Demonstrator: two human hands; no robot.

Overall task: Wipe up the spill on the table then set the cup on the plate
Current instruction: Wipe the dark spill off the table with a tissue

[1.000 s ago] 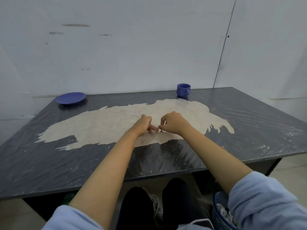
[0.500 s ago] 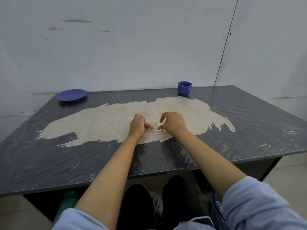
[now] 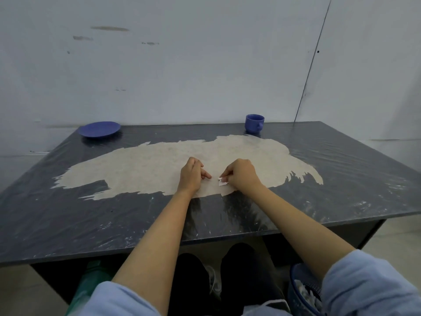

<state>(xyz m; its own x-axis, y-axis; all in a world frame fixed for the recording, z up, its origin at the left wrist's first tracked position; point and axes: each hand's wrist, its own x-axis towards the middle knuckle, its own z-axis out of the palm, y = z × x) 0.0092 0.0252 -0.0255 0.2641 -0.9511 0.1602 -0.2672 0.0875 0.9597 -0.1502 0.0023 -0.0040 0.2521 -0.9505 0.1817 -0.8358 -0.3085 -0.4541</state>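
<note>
A wide beige spill (image 3: 159, 165) covers the middle of the dark table (image 3: 68, 220). A blue cup (image 3: 254, 123) stands upright at the far edge, right of centre. A blue plate (image 3: 99, 129) lies at the far left corner, bare. Both hands rest on the near part of the spill. My right hand (image 3: 240, 174) pinches a small white scrap of tissue (image 3: 222, 183) against the table. My left hand (image 3: 192, 174) is curled beside it, a finger pointing toward the scrap, holding nothing that I can see.
A white wall runs right behind the table. Under the table at the right stands a blue bin (image 3: 303, 290) with crumpled white paper. A green object (image 3: 88, 281) stands on the floor at the left. My legs are below the near edge.
The hands have drawn slightly apart; one second ago their fingertips touched. The white scrap now shows under my right fingers. Cup, plate and spill have not moved.
</note>
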